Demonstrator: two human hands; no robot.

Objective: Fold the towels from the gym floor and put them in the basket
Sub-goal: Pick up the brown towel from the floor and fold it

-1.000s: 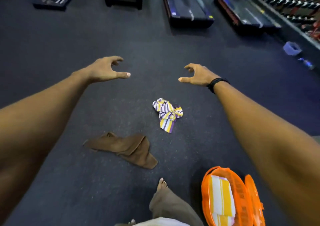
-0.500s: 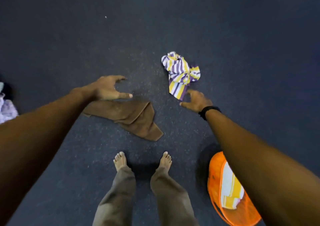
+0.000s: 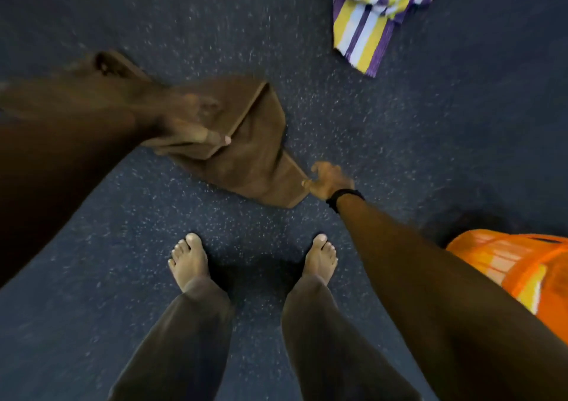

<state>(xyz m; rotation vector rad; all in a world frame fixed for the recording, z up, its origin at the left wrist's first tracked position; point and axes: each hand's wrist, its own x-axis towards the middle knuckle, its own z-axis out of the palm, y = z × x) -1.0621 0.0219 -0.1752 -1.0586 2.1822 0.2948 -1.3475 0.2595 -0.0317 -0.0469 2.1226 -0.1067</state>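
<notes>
A crumpled brown towel (image 3: 255, 151) lies on the dark speckled floor just ahead of my bare feet. My left hand (image 3: 187, 124), blurred by motion, lies over the towel's left part; whether its fingers grip the cloth I cannot tell. My right hand (image 3: 329, 179), with a black band on the wrist, pinches the towel's right corner between thumb and fingers. A bunched purple, yellow and white striped towel (image 3: 378, 16) lies further off at the upper right. The orange mesh basket (image 3: 541, 262) stands at the right edge, with a yellow and white striped towel inside.
My two bare feet (image 3: 189, 259) and trouser legs stand at the bottom centre, close to the brown towel. Dark speckled gym floor (image 3: 92, 293) spreads around everything in view.
I have bent down and the view has tilted toward the floor. Both hands have dropped onto the brown towel, and the right hand has taken hold of its corner.
</notes>
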